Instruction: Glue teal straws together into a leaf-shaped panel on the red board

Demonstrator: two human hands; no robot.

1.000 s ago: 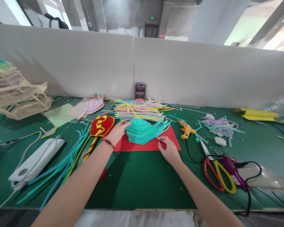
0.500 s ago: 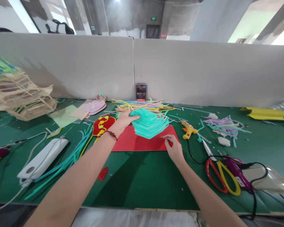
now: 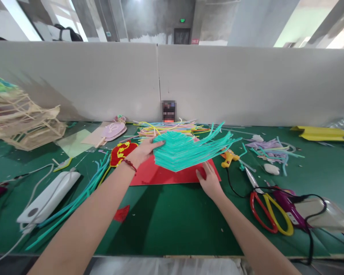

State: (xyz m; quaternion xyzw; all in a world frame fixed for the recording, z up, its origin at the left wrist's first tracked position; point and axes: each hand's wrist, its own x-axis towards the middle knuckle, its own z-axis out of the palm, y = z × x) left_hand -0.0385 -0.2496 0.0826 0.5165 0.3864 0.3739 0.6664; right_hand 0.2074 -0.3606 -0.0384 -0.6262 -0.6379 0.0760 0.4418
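A turquoise piece made of pipe cleaners (image 3: 179, 151), laid side by side in a V pattern, is held up in front of me. Its loose ends fan out toward the right. My left hand (image 3: 146, 149) grips its left edge, with the thumb on top. Below its lower right edge is my right hand (image 3: 210, 180), thumb and fingers apart; the fingertips come close to the stems, and I cannot tell whether they touch. Underneath lies a red sheet (image 3: 166, 178). A red piece with yellow trim (image 3: 123, 152) rests beside my left wrist.
Loose coloured pipe cleaners (image 3: 149, 129) are piled behind. To the right are a yellow glue gun (image 3: 228, 158), scissors (image 3: 263, 206), a purple tool (image 3: 288, 208) and purple scraps (image 3: 266, 148). At left are a white power strip (image 3: 48, 198), turquoise stems (image 3: 86, 194) and a stick framework (image 3: 31, 126).
The turquoise stems' free ends have swung out further right and now spread over the glue gun's tip. My right hand's fingers have opened from a near pinch. My left hand keeps its grip.
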